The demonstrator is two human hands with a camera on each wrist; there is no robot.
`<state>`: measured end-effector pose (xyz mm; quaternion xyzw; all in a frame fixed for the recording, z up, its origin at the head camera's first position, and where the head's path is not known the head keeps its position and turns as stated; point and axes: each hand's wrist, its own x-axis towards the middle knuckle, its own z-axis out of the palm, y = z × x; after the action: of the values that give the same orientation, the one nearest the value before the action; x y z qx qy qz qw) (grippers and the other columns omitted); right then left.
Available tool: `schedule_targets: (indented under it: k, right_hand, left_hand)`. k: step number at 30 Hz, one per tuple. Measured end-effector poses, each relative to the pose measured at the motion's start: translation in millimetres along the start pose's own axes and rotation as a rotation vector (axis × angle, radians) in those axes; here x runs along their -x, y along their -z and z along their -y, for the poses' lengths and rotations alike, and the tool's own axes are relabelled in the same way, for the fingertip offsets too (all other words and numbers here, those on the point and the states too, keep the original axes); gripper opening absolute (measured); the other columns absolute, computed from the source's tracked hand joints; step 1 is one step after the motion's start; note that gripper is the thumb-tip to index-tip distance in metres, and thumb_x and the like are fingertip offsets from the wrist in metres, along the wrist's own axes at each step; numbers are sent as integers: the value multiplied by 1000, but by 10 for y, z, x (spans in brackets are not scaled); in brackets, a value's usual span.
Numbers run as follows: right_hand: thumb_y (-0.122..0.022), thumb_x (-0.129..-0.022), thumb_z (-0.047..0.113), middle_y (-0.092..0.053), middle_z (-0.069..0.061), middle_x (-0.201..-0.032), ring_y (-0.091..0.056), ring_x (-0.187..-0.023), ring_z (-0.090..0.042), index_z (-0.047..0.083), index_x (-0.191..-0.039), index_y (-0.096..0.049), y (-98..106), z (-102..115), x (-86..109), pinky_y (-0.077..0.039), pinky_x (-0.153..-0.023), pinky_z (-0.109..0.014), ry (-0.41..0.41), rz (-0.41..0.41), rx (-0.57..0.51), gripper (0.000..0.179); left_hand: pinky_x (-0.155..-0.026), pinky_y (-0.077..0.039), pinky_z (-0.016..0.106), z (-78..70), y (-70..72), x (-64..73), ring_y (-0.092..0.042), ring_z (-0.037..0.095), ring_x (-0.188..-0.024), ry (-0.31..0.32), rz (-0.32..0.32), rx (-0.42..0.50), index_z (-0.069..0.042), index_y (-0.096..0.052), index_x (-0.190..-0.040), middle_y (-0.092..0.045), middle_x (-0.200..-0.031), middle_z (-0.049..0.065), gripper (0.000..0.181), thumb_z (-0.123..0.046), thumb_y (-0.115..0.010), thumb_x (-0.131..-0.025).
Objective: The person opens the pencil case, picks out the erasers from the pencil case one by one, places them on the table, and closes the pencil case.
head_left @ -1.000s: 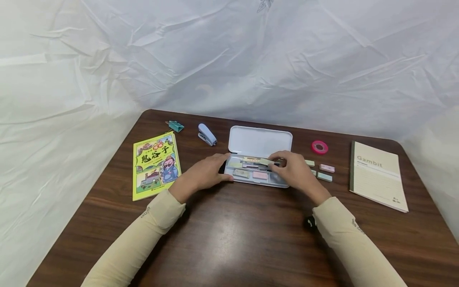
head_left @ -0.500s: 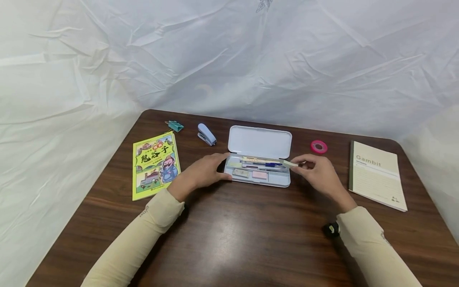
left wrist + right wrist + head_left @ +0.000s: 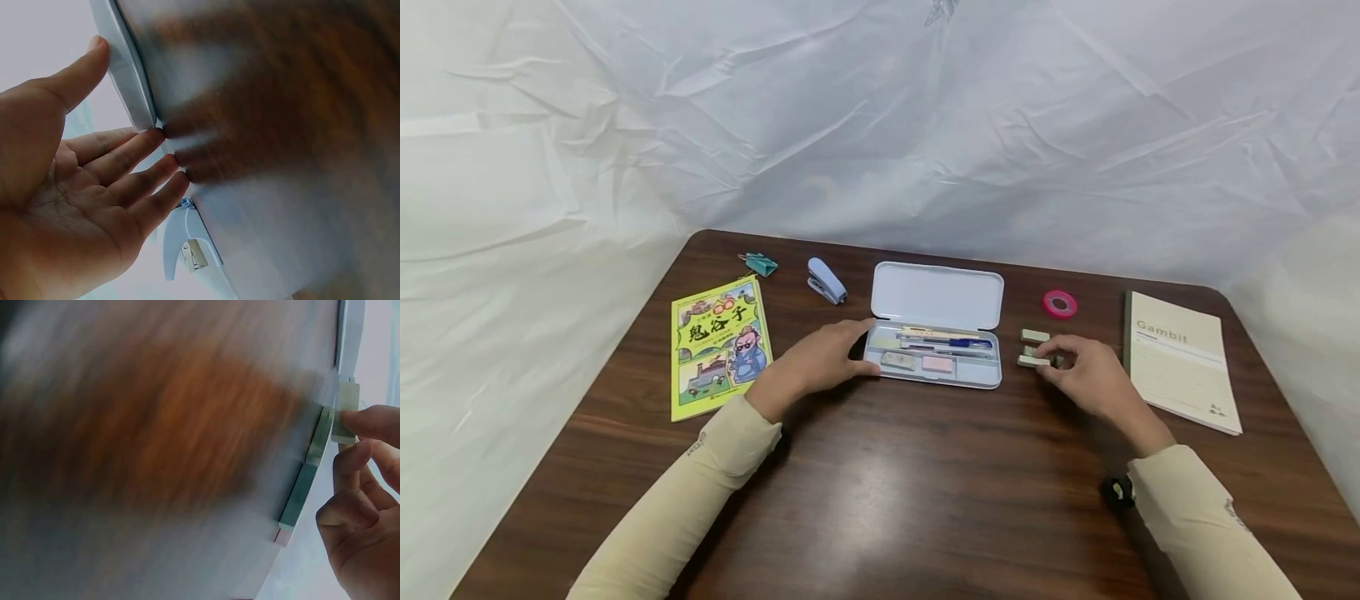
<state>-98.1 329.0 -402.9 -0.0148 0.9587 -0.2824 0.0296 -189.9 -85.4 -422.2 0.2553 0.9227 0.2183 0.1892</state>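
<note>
A white pencil case [image 3: 979, 374] stands with its lid [image 3: 937, 296] raised. Inside lie a blue pen [image 3: 968, 342], other slim writing tools, a pale eraser [image 3: 898, 361] and a pink eraser [image 3: 937, 364]. My left hand [image 3: 820, 358] touches the case's left end, thumb and fingers extended. To the right of the case, my right hand [image 3: 1092, 377] pinches a pale green eraser [image 3: 347, 400] between thumb and fingers. Close to it are another pale eraser [image 3: 1035, 336], a green eraser [image 3: 320, 435], a blue-green eraser [image 3: 298, 495] and a pink-ended one [image 3: 284, 537].
A pink tape roll [image 3: 1059, 304] lies behind the right hand, and a notebook [image 3: 1180, 362] lies at the right. On the left are a yellow comic book [image 3: 718, 350], a light blue stapler [image 3: 827, 281] and a small teal object [image 3: 761, 264]. White sheeting hangs behind the table.
My right hand has carried the eraser from over the pencil case rightward to the loose erasers on the table. The pens in the case are now uncovered. My left hand stays put.
</note>
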Motion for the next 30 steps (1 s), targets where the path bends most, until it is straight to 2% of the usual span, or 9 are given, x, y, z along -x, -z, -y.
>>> schedule_targets:
  k: [4, 9, 13, 15, 20, 22, 24, 27, 30]
  right_hand:
    - [-83, -102, 9, -66, -7, -84, -51, -70, -18, 2, -120, -81, 10, -11, 15, -40, -61, -30, -6, 13, 35, 19]
    - [-85, -99, 8, -66, -4, -73, -47, -65, -17, 4, -114, -83, 19, 6, 31, -36, -59, -31, -3, 6, 70, 16]
    - [-87, -97, 7, -77, -12, -86, -48, -65, -17, 5, -111, -83, 29, 26, 43, -36, -59, -31, 11, -1, 91, 14]
    - [-89, -96, 7, -79, -14, -91, -48, -65, -17, 5, -109, -84, 33, 37, 43, -36, -59, -31, 20, 0, 99, 14]
    - [-91, -96, 9, -77, -14, -94, -51, -66, -20, 8, -104, -85, 44, 67, 47, -35, -58, -31, 14, 15, 108, 10]
    - [-91, -97, 10, -81, -23, -110, -68, -78, -33, 10, -101, -85, 44, 78, 55, -39, -62, -32, 8, 23, 117, 7]
    - [-91, -97, 11, -78, -33, -132, -76, -105, -50, 12, -99, -86, 41, 88, 58, -43, -68, -34, -3, 30, 130, 5]
    - [-91, -97, 12, -63, -42, -154, -62, -143, -63, 13, -98, -87, 35, 98, 59, -46, -76, -37, -15, 35, 148, 4]
    - [-91, -97, 11, -63, -43, -154, -61, -146, -63, 12, -98, -87, 28, 98, 52, -49, -77, -39, -17, 35, 152, 4]
  left_hand:
    - [-133, -46, 58, 65, -53, -40, -51, 36, -165, -9, -16, 2, -14, -39, -180, -50, -179, 16, 94, -56, -81, -106]
    - [-134, -45, 57, -65, 23, 48, -51, 38, -165, -8, -6, -11, -9, -39, -179, -50, -178, 20, 91, -51, -79, -108]
    - [-136, -44, 56, -168, 92, 131, -50, 39, -167, 2, 4, -6, -8, -38, -179, -48, -179, 21, 90, -48, -78, -110]
    - [-136, -44, 54, -73, 36, 84, -50, 36, -167, -13, -6, -6, -10, -37, -180, -49, -180, 19, 91, -53, -77, -110]
    - [-133, -46, 55, 36, -45, -9, -52, 35, -165, -22, -13, -18, -12, -37, -180, -50, -179, 17, 94, -59, -76, -108]
    - [-134, -45, 58, -39, -1, 21, -50, 37, -166, 2, 1, -3, -13, -37, -180, -49, -180, 17, 93, -54, -78, -108]
    - [-133, -46, 58, 0, -30, -7, -51, 37, -166, -1, -4, -7, -13, -37, -181, -49, -180, 16, 94, -55, -78, -108]
    - [-133, -45, 58, 0, -25, -6, -51, 36, -166, 2, -4, 0, -13, -36, -181, -49, -180, 16, 94, -54, -79, -108]
    - [-133, -46, 58, -22, -2, 13, -51, 37, -166, 0, 0, -5, -13, -35, -181, -48, -180, 17, 94, -54, -78, -108]
